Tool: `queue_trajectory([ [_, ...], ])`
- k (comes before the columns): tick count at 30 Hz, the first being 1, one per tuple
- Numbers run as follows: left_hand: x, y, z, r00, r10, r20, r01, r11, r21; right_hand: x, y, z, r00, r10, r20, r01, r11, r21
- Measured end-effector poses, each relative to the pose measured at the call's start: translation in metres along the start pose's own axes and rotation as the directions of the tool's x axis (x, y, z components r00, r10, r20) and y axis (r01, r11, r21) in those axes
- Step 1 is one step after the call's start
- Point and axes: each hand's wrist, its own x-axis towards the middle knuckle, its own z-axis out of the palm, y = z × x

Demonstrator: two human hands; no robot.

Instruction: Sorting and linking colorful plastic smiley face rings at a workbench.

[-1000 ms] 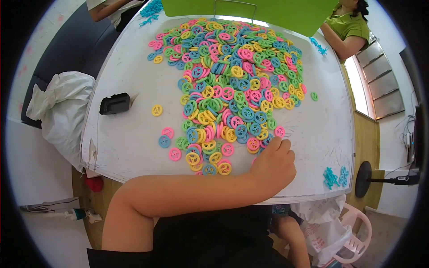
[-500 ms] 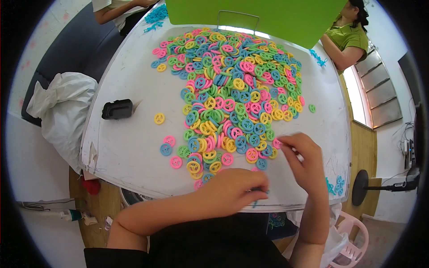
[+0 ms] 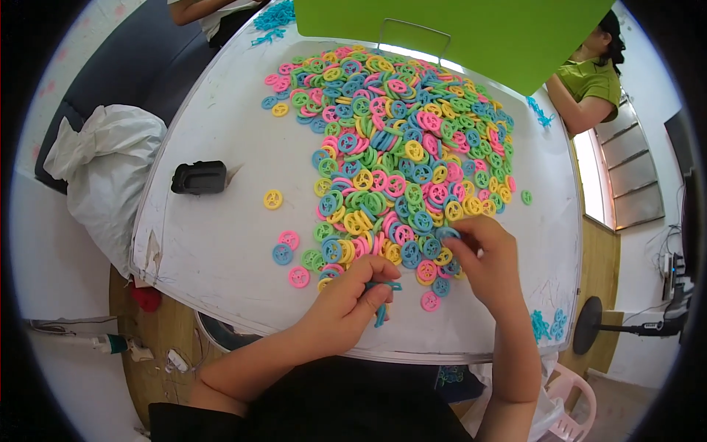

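Note:
A big heap of small plastic rings (image 3: pixel 398 140) in pink, green, blue and yellow covers the far and middle part of a white table (image 3: pixel 221 243). My left hand (image 3: pixel 342 306) rests near the table's front edge with its fingers closed on some teal string or strip pieces (image 3: pixel 383 298). My right hand (image 3: pixel 482 258) is at the heap's near edge, pinching a blue ring (image 3: pixel 447 233) between its fingertips. Loose pink, blue and green rings lie just left of my left hand.
A black rectangular object (image 3: pixel 199 177) lies on the table's left side, with a lone yellow ring (image 3: pixel 272 199) beside it. A green bin (image 3: pixel 456 29) stands at the far edge. A person in green (image 3: pixel 589 81) sits at the far right; a white bag (image 3: pixel 103 169) lies left.
My right hand has come into view and reached the heap's edge, taking a blue ring. My left hand pulled back from the heap toward the front edge.

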Motion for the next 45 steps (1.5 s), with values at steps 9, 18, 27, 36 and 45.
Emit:
queue_trajectory([
  [9,0.004,0.002,0.016,0.999,0.04,-0.025,-0.044,0.989,-0.144,-0.065,-0.015,0.024,0.961,0.144,0.238,-0.276,0.405,0.872],
  [18,0.003,0.003,0.025,0.994,0.004,-0.11,-0.03,0.971,-0.235,-0.068,-0.016,0.036,0.961,0.102,0.258,-0.273,0.183,0.944],
  [27,-0.001,-0.004,0.028,0.987,0.111,-0.118,-0.12,0.99,-0.073,-0.072,-0.031,0.046,0.968,0.243,0.07,-0.151,0.331,0.931],
  [36,-0.007,-0.006,0.038,0.896,0.396,-0.199,-0.343,0.904,0.254,-0.079,-0.038,0.07,0.945,0.307,-0.117,-0.014,0.393,0.919],
  [45,-0.005,-0.01,0.034,0.919,0.364,-0.148,-0.342,0.927,0.155,-0.082,-0.029,0.055,0.95,0.251,-0.185,-0.008,0.613,0.79],
])
